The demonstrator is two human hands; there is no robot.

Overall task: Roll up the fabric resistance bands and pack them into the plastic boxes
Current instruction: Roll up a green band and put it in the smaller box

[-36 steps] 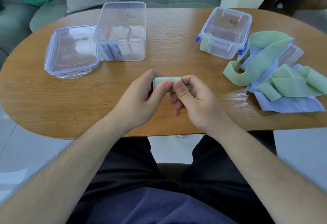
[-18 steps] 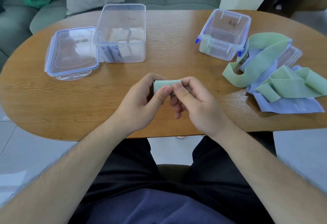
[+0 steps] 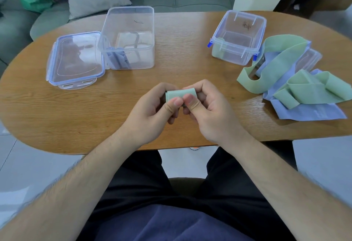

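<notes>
A wooden table [image 3: 190, 65] fills the view. On its right side lies a heap of loose green bands [image 3: 276, 58] over pale blue fabric [image 3: 308, 113], with a clear lid [image 3: 307, 60] partly under them. At the left stands a large clear box [image 3: 129, 37] with a blue band [image 3: 118, 60] standing in its near left corner, and just beside it lies a flat lid [image 3: 76, 60]. A smaller box [image 3: 238, 37] with blue clips stands at the right, with what seems to be 1 green roll [image 3: 217, 52] in its near left corner.

Above the table's near edge, the left hand [image 3: 150, 119] and right hand [image 3: 211, 115] meet around the rolled green band [image 3: 180, 93], held lying sideways and clear of the wood. Both hands' fingers curl behind the roll, and the 2 thumbs [image 3: 176, 102] press on its front side by side, nearly touching, so each hand pinches 1 end.

Against the picture 0.5 s before, the grip and the place match; boxes and bands lie as they did.

Dark scribbles mark the far walls of both boxes, and a faint printed patch sits on the blue fabric; none can be read.
</notes>
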